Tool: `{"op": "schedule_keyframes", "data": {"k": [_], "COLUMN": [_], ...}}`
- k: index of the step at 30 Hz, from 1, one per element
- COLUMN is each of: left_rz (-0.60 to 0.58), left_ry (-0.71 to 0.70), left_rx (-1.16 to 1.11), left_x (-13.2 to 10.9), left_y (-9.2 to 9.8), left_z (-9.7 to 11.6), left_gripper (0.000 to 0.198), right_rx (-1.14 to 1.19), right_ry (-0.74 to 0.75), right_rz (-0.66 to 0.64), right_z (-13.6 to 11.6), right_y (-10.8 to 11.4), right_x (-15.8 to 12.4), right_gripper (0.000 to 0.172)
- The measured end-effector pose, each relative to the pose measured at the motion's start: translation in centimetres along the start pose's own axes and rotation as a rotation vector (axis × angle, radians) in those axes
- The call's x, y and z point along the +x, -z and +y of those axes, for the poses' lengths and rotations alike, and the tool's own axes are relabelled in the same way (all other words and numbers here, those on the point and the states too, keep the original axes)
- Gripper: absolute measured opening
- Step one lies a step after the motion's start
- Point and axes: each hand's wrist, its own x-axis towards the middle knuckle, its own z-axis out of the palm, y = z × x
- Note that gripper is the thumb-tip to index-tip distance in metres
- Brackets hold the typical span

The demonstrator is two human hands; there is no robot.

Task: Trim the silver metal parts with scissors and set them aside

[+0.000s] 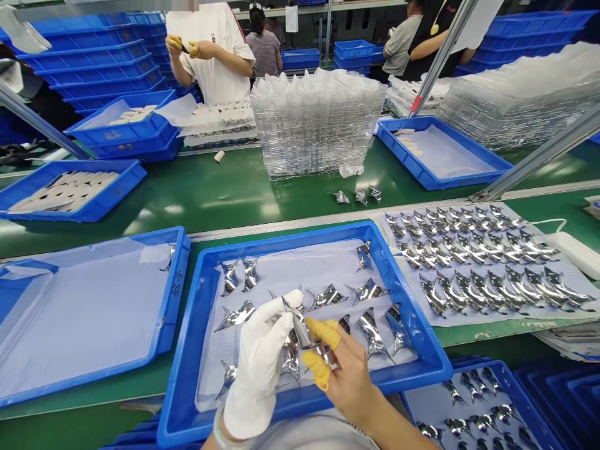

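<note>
My left hand [262, 356], in a white glove, pinches one end of a shiny curved chrome metal part [304, 330]. My right hand [342, 365], with yellow finger cots on its thumb and fingers, grips the other end of that same part. Both hands are above a blue tray [422, 350] lined with white paper. Several more chrome parts with pointed corners lie spread in the tray, such as a chrome piece [372, 334] right of my hands and a chrome piece [235, 315] to the left. My fingers partly cover the held part.
Rows of chrome parts [482, 250] lie on white paper at right. A paper-lined blue tray [94, 312] stands left. Behind are a stack of clear plastic trays [323, 125], three loose chrome pieces [360, 197] and a blue tray [440, 156]. A co-worker [210, 56] stands across the bench.
</note>
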Motion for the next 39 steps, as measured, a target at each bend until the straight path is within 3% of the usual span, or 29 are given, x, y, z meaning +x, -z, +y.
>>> {"op": "schedule_keyframes", "data": {"k": [3,11,14,19,23,26,28,31,34,37,39], "left_rz": [0.056,0.139,0.129,0.085,0.020,0.002,0.059,0.170,0.170,0.121,0.106], "left_ry": [0.004,-0.023,-0.078,-0.120,-0.147,-0.090,-0.046,-0.062,-0.184,-0.261,-0.256], "left_rx": [0.054,0.247,0.299,0.332,0.344,0.406,0.443,0.414,0.380,0.341,0.299], "left_x": [0.0,0.3,0.6,0.7,0.3,0.1,0.2,0.3,0.4,0.3,0.2], "left_y": [-0.6,-0.9,-0.2,0.1,-0.1,-0.5,-0.9,-1.3,-1.2,-0.7,-0.6], "left_z": [0.7,2.0,2.4,3.2,3.3,2.9,2.9,3.4,3.8,3.8,3.8], "left_gripper": [0.032,0.021,0.026,0.033,0.032,0.061,0.066,0.036,0.021,0.017,0.014], "right_rx": [-0.161,-0.239,-0.091,0.237,0.358,0.265,0.149,-0.063,-0.224,-0.201,-0.035], "right_ry": [0.137,0.218,0.042,-0.445,-0.583,-0.503,-0.344,0.000,0.219,0.216,0.040], "right_rz": [0.012,0.031,-0.019,-0.057,-0.055,-0.070,-0.081,-0.068,-0.053,-0.041,-0.062], "right_z": [0.0,0.4,-0.3,-1.2,-0.9,-1.0,-1.1,-0.9,-0.4,-0.3,-0.6], "right_y": [0.1,0.3,0.7,1.3,1.3,1.3,1.4,1.5,1.6,1.7,1.8], "right_x": [0.0,-0.2,0.1,0.8,0.7,0.8,0.9,0.8,0.5,0.4,0.6], "right_gripper": [0.023,0.030,0.023,0.018,0.020,0.021,0.017,0.020,0.026,0.026,0.021]}}
